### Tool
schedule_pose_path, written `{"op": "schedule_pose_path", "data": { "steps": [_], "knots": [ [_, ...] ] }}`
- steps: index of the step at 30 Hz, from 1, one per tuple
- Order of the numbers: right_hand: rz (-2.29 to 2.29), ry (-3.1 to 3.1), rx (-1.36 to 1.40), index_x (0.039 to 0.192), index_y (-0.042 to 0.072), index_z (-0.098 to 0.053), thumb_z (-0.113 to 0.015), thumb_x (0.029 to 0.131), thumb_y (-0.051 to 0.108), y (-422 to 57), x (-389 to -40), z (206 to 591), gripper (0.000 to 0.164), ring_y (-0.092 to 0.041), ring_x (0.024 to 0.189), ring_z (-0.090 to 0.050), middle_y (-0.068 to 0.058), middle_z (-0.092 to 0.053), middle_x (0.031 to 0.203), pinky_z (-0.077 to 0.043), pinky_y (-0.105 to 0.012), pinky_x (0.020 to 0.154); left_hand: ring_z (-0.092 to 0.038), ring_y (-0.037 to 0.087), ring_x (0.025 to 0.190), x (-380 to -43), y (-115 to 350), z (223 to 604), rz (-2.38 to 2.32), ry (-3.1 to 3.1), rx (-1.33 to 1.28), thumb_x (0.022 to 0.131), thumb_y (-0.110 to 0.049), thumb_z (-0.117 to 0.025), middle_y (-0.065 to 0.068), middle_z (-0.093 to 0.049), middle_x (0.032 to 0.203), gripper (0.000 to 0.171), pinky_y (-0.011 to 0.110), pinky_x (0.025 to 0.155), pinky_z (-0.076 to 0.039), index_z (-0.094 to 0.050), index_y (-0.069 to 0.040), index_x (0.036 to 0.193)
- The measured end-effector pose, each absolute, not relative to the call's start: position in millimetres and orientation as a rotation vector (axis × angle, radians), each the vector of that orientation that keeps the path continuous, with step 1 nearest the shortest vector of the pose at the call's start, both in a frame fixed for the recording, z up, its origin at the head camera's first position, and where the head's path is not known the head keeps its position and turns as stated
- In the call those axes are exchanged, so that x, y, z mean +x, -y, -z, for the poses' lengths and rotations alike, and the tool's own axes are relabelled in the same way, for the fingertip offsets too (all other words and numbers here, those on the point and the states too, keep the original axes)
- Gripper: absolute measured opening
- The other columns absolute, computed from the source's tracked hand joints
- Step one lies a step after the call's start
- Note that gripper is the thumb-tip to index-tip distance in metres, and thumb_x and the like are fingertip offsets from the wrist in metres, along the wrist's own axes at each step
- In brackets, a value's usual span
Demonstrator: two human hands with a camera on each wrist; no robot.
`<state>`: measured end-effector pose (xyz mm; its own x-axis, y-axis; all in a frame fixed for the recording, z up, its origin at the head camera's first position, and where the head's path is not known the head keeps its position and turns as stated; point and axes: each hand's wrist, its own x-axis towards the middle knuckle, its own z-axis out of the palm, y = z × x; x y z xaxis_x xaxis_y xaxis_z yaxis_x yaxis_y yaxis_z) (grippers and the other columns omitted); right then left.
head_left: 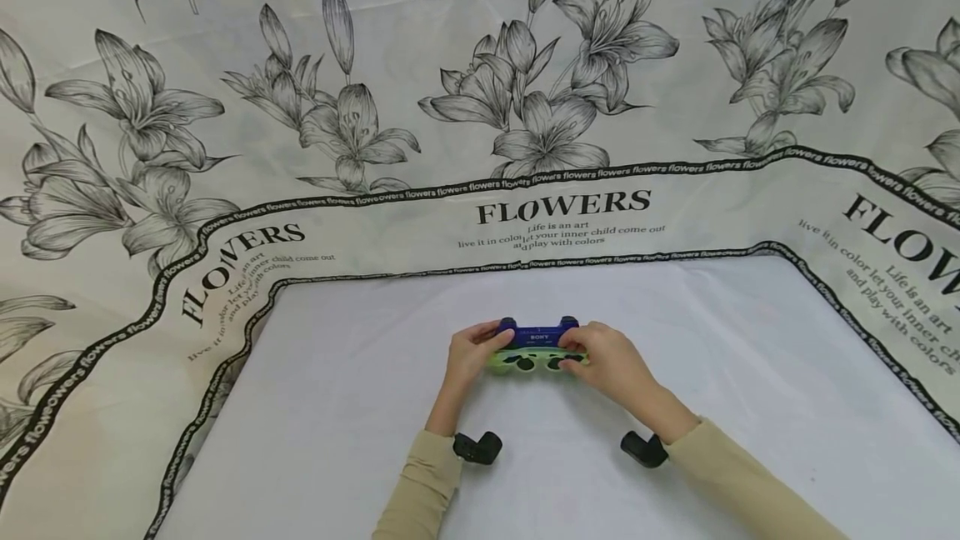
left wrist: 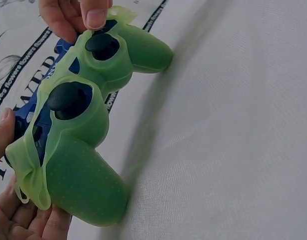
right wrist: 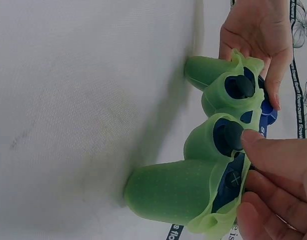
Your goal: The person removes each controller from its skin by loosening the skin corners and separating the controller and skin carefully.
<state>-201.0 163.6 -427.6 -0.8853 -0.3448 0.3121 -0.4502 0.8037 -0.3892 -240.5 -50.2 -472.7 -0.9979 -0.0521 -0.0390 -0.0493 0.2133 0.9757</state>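
Observation:
A blue game controller [head_left: 538,337] marked SONY is held above the white cloth, its grips partly covered by a green, translucent, stretchy cover [left wrist: 86,175]. The cover's top edge lies bunched and folded along the controller's face, with both black thumbsticks [left wrist: 66,100] poking through its holes. My left hand [head_left: 468,352] grips the controller's left end, thumb on the upper edge and fingers beneath. At the other side, my right hand [head_left: 611,361] pinches the cover's edge near the right thumbstick [right wrist: 232,135], with thumb and fingers. A button with a cross mark shows in the right wrist view.
White cloth [head_left: 337,407] spreads under the hands, bordered by a black band with lettering. Behind it hangs a fabric [head_left: 420,48] printed with flowers. Black wrist devices [head_left: 480,447] sit at both wrists, by the beige sleeves [head_left: 423,482].

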Motion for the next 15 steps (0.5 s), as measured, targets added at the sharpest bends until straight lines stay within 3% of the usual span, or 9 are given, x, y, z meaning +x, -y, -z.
{"op": "schedule_pose_path", "data": {
  "steps": [15],
  "knots": [
    [-0.574,2.704,0.659,0.080,0.009,-0.074,-0.080,0.075,0.008,-158.9,-202.0,429.9,0.008,-0.013,0.074,-0.061,-0.001,-0.069,0.078,-0.053,-0.027,0.065,-0.067,0.026,0.103,-239.1,48.4,474.4,1.974,2.404,0.086,0.081,-0.027,-0.078,0.016,-0.071,0.111,0.043,0.036,0.090,-0.053,-0.069,-0.002,0.115]
  ]
}}
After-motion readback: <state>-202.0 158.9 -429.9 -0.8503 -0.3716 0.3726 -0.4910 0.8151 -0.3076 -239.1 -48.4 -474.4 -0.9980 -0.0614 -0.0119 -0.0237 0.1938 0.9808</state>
